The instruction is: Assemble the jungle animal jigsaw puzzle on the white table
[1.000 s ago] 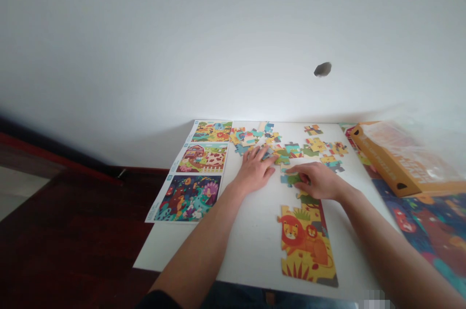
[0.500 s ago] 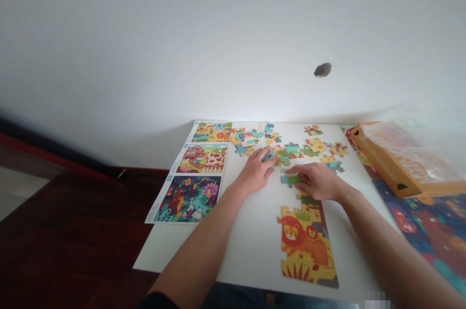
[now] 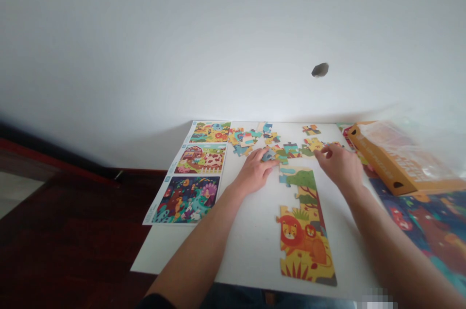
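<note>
My left hand (image 3: pixel 256 171) rests on the table with its fingers curled around a grey-blue puzzle piece (image 3: pixel 268 155). My right hand (image 3: pixel 341 165) is over the loose pieces at the right, thumb and index tip together; whatever is between them is hidden. Just beyond its fingertips lies a yellow puzzle piece (image 3: pixel 313 144). The joined section of the lion puzzle (image 3: pixel 307 246) stretches toward the table's front edge, lions in its lower part. At its top a green tree piece (image 3: pixel 305 179) sits beside a piece with blue patches (image 3: pixel 286 179).
Loose puzzle pieces (image 3: pixel 244 140) lie heaped at the back, and one orange piece (image 3: pixel 311 129) lies apart. A sheet with three pictures (image 3: pixel 199 159) hangs over the table's left edge. On the right an orange puzzle box (image 3: pixel 386 165) with clear plastic stands on a dark printed picture (image 3: pixel 418 216).
My right hand has left the top of the joined puzzle and moved right and away from me to the loose pieces, uncovering the green tree piece. My left hand stays in place.
</note>
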A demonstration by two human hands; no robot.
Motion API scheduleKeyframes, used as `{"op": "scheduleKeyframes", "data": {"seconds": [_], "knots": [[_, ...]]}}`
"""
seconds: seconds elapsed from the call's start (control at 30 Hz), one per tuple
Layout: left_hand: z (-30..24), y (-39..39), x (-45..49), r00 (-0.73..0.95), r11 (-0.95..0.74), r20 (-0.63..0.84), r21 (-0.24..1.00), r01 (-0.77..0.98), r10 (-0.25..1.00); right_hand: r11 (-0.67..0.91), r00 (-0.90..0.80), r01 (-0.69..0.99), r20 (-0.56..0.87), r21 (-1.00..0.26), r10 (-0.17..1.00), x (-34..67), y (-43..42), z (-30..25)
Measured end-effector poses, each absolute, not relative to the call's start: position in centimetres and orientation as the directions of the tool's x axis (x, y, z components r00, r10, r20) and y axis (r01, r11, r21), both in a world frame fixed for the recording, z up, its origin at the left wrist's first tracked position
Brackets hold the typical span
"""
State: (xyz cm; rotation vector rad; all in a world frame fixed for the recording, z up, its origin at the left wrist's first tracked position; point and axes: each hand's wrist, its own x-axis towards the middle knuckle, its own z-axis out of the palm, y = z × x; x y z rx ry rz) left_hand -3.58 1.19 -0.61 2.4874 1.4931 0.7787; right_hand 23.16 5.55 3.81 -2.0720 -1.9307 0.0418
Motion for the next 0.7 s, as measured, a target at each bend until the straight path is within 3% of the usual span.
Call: {"op": "scheduleKeyframes", "data": {"seconds": [0.13, 0.3, 0.53, 0.7], "knots": [[-0.6, 1.2, -3.5, 0.369, -0.502, 0.374, 0.367, 0.783, 0.851, -0.26, 0.264, 0.959, 0.021, -0.112, 0.964, 25.7, 6.3, 3.2], [-0.7, 1.2, -3.5, 0.367, -0.506, 0.388, 0.363, 0.783, 0.846, -0.218, 0.21, 0.973, -0.096, -0.075, 0.973, 26.5, 6.6, 2.2], [-0.6, 1.1, -3.5, 0.355, -0.481, 0.361, 0.369, 0.795, 0.863, -0.258, 0.26, 0.96, 0.007, -0.108, 0.966, 25.9, 6.4, 2.3], [-0.7, 1.1, -3.4, 0.315, -0.443, 0.357, 0.372, 0.816, 0.88, -0.244, 0.24, 0.964, -0.049, -0.11, 0.97, 26.3, 6.5, 2.2]]}}
